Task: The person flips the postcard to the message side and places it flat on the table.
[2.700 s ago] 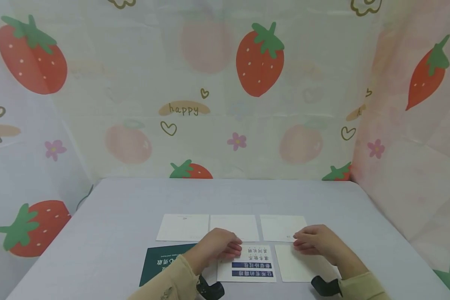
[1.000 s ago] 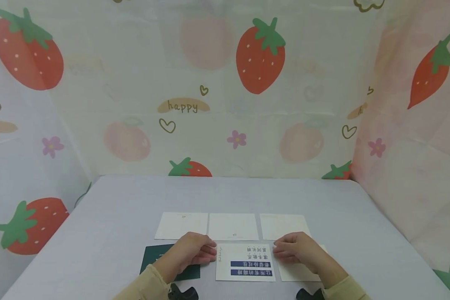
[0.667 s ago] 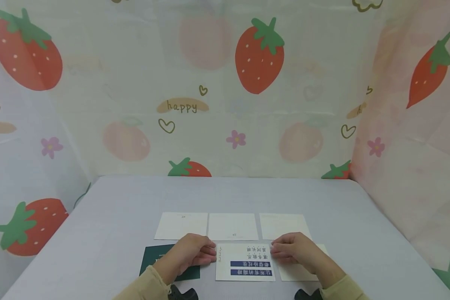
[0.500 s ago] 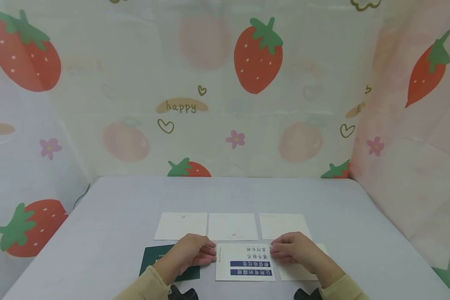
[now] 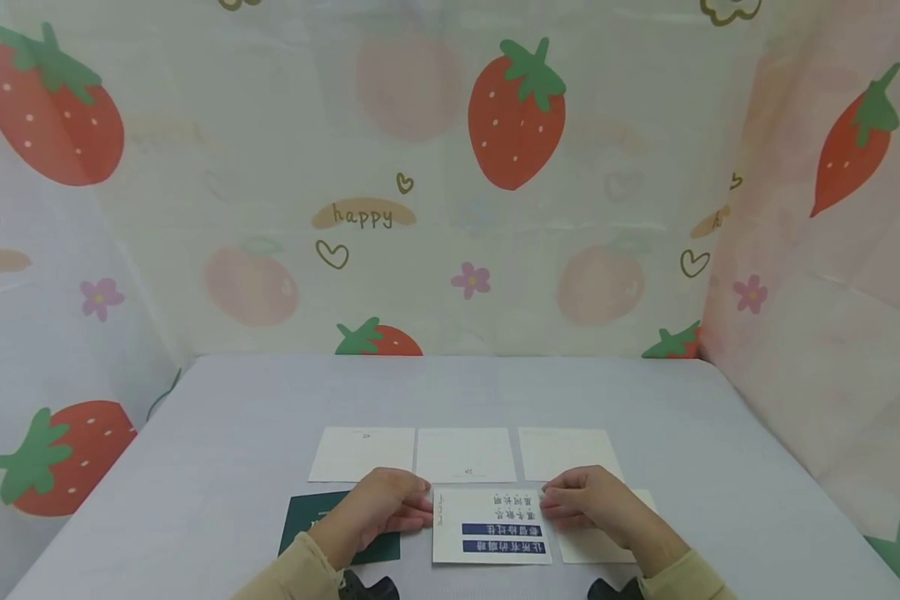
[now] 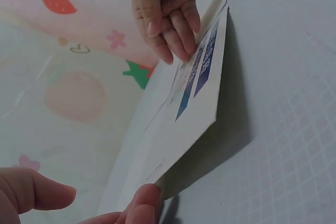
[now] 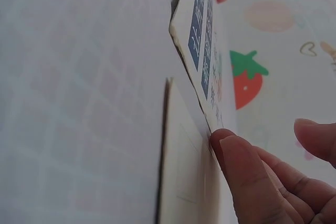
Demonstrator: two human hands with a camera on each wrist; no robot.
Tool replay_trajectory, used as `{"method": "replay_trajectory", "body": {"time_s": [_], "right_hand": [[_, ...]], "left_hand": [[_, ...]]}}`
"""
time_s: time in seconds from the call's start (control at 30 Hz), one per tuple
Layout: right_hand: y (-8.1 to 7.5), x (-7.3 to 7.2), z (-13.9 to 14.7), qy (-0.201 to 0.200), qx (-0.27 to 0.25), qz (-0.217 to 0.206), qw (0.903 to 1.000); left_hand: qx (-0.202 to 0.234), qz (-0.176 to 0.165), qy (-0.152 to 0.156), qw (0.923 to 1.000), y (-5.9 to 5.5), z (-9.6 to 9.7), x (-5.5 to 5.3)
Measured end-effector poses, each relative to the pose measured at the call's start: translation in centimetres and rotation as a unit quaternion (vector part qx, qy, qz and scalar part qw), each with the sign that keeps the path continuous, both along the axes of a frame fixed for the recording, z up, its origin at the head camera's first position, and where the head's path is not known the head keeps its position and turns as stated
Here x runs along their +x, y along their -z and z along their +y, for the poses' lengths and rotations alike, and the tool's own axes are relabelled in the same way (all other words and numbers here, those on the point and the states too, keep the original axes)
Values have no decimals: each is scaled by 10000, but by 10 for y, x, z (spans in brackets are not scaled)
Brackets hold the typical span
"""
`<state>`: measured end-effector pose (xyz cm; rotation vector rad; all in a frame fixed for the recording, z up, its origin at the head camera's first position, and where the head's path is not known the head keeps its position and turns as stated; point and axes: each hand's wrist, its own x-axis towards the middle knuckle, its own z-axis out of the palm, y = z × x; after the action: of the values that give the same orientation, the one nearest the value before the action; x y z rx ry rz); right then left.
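Note:
A white card [image 5: 487,527] with upside-down lettering and two dark blue bars lies between my hands. In the left wrist view, part of that card stands off the table with a shadow under it. My left hand [image 5: 390,508] touches its left edge with the fingertips, thumb held apart. On the opposite edge rest the fingertips of my right hand [image 5: 592,504], its thumb also apart. A dark green card [image 5: 378,547] is partly hidden under my left hand. Beneath my right hand lies a cream card [image 5: 592,547], partly covered.
Behind the hands is a row of pale cards: a left one [image 5: 367,450], a middle one [image 5: 465,450] and a right one [image 5: 566,450]. All lie on a white-covered table [image 5: 450,392]. A strawberry-printed cloth [image 5: 390,108] encloses its back and sides.
My left hand has moved left, off the lettered card's face to its left edge. My right hand has shifted left from the cream card to the lettered card's right edge. Both have since stayed nearly still.

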<state>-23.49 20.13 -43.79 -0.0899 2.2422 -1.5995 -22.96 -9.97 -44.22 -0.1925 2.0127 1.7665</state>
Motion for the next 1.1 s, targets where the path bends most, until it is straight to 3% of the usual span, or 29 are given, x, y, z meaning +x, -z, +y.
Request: {"method": "replay_trajectory", "body": {"time_s": [0.43, 1.1], "right_hand": [[-2, 1, -1, 42, 152, -24, 9999], [0, -1, 0, 144, 165, -86, 9997]], "left_hand": [[-401, 472, 340, 9975, 6, 5, -1], [-610, 486, 276, 9966, 8, 11, 2]]}}
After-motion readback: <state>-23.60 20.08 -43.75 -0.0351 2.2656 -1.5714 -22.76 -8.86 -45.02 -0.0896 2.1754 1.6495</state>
